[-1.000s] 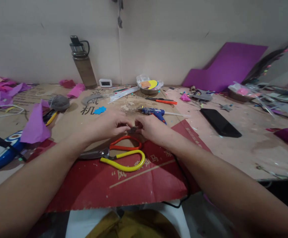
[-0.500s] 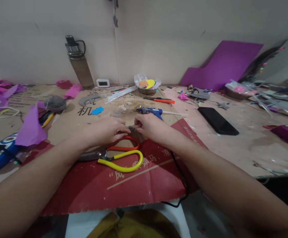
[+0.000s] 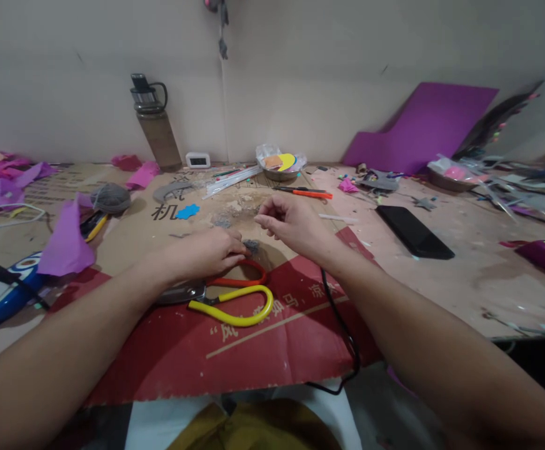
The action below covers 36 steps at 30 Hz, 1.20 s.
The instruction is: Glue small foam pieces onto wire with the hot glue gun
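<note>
My left hand [image 3: 214, 253] is closed in a pinch at the edge of a small grey fuzzy piece [image 3: 252, 245], just above the cardboard. Its fingers partly cover the scissors [image 3: 235, 306], which have one red and one yellow handle. My right hand [image 3: 294, 225] is raised a little beyond and to the right, thumb and fingers curled together. Whatever it pinches is too small to make out. Behind it the glue gun is hidden, with only its white glue stick [image 3: 340, 218] showing.
Red-and-brown cardboard [image 3: 272, 350] covers the table's front. A blue cutout [image 3: 187, 212], grey yarn ball [image 3: 112, 198] and bottle [image 3: 159, 137] stand left. Beyond lie an orange cutter [image 3: 310, 193] and a bowl [image 3: 279, 175]. A black phone [image 3: 414, 231] lies right.
My right hand has moved up and away from my left hand, now covering the glue gun. The grey fuzzy piece shows more plainly. My left hand has barely shifted.
</note>
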### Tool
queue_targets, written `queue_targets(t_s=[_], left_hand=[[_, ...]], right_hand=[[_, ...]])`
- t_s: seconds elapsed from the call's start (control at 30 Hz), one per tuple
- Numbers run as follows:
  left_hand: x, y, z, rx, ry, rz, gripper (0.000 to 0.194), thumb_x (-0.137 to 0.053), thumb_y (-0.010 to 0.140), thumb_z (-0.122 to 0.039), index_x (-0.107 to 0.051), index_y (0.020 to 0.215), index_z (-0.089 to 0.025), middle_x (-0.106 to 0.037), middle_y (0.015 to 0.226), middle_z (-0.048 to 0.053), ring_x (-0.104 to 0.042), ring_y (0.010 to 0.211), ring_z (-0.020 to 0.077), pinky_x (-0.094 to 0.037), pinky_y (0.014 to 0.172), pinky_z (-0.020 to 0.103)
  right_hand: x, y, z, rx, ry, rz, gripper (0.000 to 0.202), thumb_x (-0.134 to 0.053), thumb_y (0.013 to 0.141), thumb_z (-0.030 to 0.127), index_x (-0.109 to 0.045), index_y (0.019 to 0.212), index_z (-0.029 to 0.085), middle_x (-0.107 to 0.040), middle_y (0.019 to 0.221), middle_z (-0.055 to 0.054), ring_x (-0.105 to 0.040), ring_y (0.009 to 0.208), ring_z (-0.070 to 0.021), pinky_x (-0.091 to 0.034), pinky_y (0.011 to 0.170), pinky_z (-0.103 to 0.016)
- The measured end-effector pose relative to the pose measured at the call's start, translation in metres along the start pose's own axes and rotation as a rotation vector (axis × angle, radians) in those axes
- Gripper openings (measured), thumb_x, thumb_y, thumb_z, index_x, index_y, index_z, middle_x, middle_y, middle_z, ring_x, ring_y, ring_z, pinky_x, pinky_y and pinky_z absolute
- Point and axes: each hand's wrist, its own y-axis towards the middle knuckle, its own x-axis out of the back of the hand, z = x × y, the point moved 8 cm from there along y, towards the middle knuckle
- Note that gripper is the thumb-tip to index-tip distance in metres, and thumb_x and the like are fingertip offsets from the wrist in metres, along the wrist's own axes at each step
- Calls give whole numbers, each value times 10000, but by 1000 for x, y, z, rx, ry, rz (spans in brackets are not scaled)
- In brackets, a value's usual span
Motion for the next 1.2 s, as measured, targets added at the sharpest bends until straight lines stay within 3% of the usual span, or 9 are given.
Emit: queue_targets(t_s=[0.13,0.37,0.5,0.67,0.73,0.97,1.2], left_hand=[[0,0,0,3,46,7,315,-443,943,-266,-743,1009,-197,-722,948,79,-654,803,174,-457,749,274],[9,-2,6,-11,-27,-166,266,-505,913,-299,-748,969,-208,-734,875,58,-640,771,160,-427,703,255],[15,-3,15,109,-214,-227,249,-555,875,-340,-752,890,-188,-730,796,31,-611,682,133,-408,633,235],[37,-14,29,308,-429,-491,225,-623,814,-362,-743,847,-174,-699,727,10,-558,636,117,-401,607,232],[42,-18,31,348,-464,-536,226,-648,789,-369,-735,834,-166,-676,697,4,-530,616,110,-391,588,231],[44,-18,30,349,-552,-554,218,-680,751,-364,-719,798,-155,-651,667,-1,-518,602,106,-395,574,230],[35,-14,35,341,-615,-518,210,-690,739,-359,-700,784,-155,-647,672,-2,-522,601,103,-395,571,227]], right_hand=[[-7,2,-7,-75,247,10,153,-590,845,280,-506,759,186,-519,617,49,-498,517,-75,-419,532,-218],[-17,2,-16,-156,348,49,155,-608,835,270,-513,741,190,-540,596,47,-504,505,-76,-417,507,-215],[-19,2,-18,-153,361,52,165,-632,813,275,-521,727,189,-539,577,47,-498,493,-75,-412,495,-212],[-21,0,-13,-118,356,50,154,-618,815,269,-524,724,187,-543,580,49,-510,502,-74,-418,514,-217],[-23,0,-12,-99,359,58,157,-624,812,278,-528,728,186,-539,587,50,-507,505,-74,-413,518,-220],[-28,-1,-9,-36,401,86,181,-635,800,318,-532,736,183,-537,623,49,-489,517,-74,-400,528,-233],[-31,-2,-9,6,288,86,151,-607,811,294,-535,742,180,-529,620,45,-477,546,-83,-371,548,-237]])
